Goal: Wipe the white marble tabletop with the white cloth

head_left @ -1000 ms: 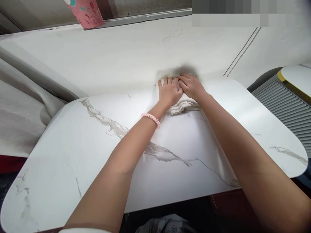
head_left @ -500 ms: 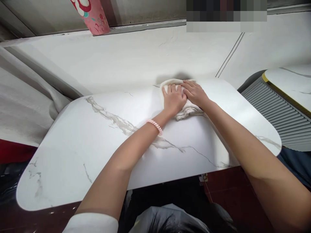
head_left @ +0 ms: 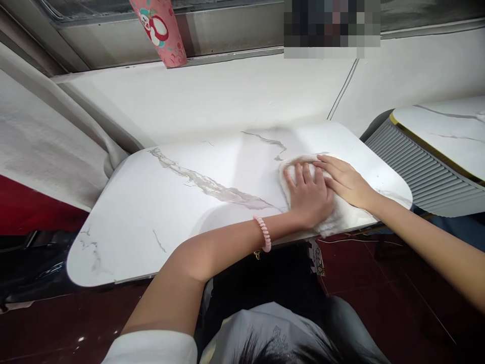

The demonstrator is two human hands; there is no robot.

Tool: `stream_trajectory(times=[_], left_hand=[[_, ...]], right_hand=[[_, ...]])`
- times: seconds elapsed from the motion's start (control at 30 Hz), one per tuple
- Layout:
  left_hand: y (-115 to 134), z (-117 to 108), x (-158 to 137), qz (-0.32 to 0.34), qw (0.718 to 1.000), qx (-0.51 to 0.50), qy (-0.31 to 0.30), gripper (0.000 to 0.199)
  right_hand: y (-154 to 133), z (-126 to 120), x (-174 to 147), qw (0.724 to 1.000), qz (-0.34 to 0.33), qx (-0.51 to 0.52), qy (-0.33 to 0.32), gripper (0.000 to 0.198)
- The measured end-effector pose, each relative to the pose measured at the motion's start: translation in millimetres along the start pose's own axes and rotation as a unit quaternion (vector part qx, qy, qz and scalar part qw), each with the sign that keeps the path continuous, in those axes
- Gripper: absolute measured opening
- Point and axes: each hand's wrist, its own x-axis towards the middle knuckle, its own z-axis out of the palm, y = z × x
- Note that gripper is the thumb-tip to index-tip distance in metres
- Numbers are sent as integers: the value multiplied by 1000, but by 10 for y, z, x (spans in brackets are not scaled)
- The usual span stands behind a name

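Note:
A white cloth [head_left: 343, 215] lies spread on the white marble-patterned table [head_left: 132, 217], near the front edge at the right of centre. Flat on top of it rests my left hand [head_left: 311, 198], its fingers stretched out and slightly apart, pressing the cloth down. My right hand [head_left: 346, 183] is just to its right, also laid flat on the cloth with fingers extended and its fingertips close to the left hand. Part of the cloth is hidden beneath both hands. A pink coiled band [head_left: 262, 234] circles my left wrist.
Behind the table runs a white wall [head_left: 227, 96] with a ledge, where a pink patterned cup [head_left: 166, 38] stands. A pale curtain [head_left: 49, 116] hangs at the left. Another marble-patterned table [head_left: 447, 126] with a ribbed grey side is at the right.
Both hands have moved with the cloth from the table's back edge towards its front edge. The view has shifted slightly, and a grey vein near the back now shows.

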Motion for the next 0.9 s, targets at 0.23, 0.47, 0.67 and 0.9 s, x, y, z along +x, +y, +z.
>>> stream_trajectory(times=[0.23, 0.47, 0.67, 0.9], left_hand=[[205, 0, -260, 33, 999, -12, -20, 55], [76, 63, -113, 114, 993, -5, 11, 56], [-4, 128, 320, 90, 996, -19, 15, 51], [-255, 170, 1133, 65, 997, -35, -1, 42]], right_hand=[[-27, -135, -330, 1000, 5, -4, -7, 47], [13, -130, -175, 1000, 29, -1, -3, 43], [299, -52, 158, 999, 35, 0, 16, 44], [722, 97, 869, 997, 73, -3, 13, 43]])
